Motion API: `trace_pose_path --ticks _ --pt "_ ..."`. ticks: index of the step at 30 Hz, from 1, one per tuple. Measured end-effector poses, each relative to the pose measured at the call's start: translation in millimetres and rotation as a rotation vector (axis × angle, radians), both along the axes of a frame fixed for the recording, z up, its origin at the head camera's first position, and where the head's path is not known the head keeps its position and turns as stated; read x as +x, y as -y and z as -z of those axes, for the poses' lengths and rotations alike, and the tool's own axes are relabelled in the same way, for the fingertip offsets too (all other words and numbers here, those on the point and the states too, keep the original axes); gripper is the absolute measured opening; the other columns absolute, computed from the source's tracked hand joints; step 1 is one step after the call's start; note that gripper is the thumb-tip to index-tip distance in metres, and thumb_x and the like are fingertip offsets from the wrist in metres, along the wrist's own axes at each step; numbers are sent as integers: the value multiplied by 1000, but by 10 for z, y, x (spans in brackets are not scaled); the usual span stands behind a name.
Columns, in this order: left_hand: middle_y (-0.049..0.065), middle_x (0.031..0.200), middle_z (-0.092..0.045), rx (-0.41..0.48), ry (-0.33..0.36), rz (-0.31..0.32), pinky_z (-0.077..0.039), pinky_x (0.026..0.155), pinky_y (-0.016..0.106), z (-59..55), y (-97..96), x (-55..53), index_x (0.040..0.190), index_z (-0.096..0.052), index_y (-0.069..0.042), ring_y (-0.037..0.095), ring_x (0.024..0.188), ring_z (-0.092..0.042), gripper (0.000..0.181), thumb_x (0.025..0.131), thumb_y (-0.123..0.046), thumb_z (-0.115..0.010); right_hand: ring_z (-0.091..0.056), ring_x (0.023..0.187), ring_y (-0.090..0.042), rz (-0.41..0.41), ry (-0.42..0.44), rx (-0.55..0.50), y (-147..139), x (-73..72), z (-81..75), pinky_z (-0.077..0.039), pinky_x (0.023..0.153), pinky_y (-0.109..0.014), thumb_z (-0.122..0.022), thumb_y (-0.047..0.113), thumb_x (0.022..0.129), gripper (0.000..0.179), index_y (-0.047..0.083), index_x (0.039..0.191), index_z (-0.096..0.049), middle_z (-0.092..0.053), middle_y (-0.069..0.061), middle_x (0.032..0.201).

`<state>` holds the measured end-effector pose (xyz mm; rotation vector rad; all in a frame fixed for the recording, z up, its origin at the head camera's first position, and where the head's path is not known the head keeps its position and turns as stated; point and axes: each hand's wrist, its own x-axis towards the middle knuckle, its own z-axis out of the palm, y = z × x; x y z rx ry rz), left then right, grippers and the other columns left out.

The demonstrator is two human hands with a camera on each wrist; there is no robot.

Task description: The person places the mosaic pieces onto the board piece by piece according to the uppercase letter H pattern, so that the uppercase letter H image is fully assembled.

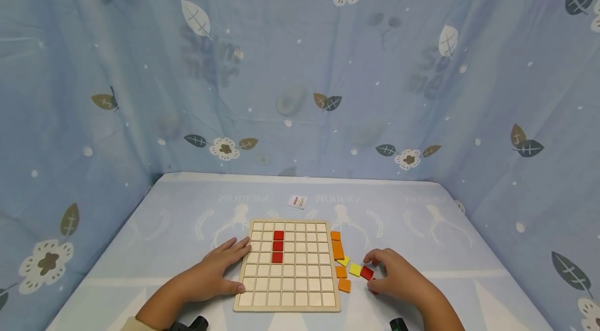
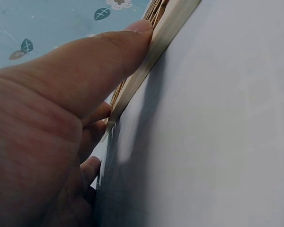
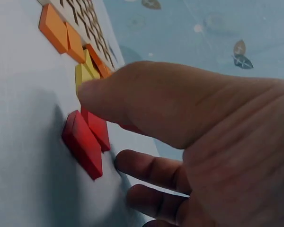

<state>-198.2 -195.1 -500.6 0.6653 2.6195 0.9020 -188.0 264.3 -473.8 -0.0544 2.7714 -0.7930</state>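
A wooden grid board (image 1: pixel 240 297) lies flat on the table, with three red square tiles (image 1: pixel 278 246) in a column in its cells. My left hand (image 1: pixel 211 271) rests at the board's left side, thumb on the rim (image 2: pixel 149 52) and fingertips against the edge farther up. To the right of the board, my right hand (image 1: pixel 400 276) hovers around loose red tiles (image 1: pixel 367 272), thumb and fingers spread apart. In the right wrist view two red tiles (image 3: pixel 83 144) lie below the thumb (image 3: pixel 104 97), with nothing pinched between thumb and fingers.
Orange tiles (image 1: pixel 344 285) and yellow tiles (image 1: pixel 354 269) lie along the board's right edge, some touching each other. Behind the board lies a small printed card (image 1: pixel 297 201). A blue patterned curtain (image 1: pixel 290 60) surrounds the table's back and sides.
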Motion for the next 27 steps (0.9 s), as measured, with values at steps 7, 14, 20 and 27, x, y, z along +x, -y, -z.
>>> trace_pose_path --ticks 7,14,20,27 --pt "4 176 -20 -1 -1 6 -13 116 81 -11 -1 -17 164 -36 -14 47 161 -7 100 86 -56 -80 -53 93 -19 15 4 -3 -74 33 101 -52 87 -41 -97 26 73 47 23 109 -66 -58 1 104" --pt "3 176 -20 -3 5 7 -13 116 81 -5 -25 -16 165 -36 -15 46 161 -8 99 86 -56 -81 -51 86 -17 49 -41 23 -42 15 174 -45 75 -36 -94 37 76 45 23 109 -68 -55 1 95" --pt "3 176 -20 1 -6 6 -13 116 81 -14 -25 -27 165 -36 -14 46 161 -7 99 86 -56 -80 -51 84 -18 54 -71 40 8 -5 183 -46 74 -35 -93 29 78 38 21 106 -69 -56 0 93" --pt "4 176 -20 0 -5 9 -13 115 82 5 -10 -6 165 -36 -14 48 160 -8 99 86 -55 -80 -51 82 -18 59 -88 11 52 17 201 -46 72 -35 -88 19 82 25 21 98 -69 -56 0 91"
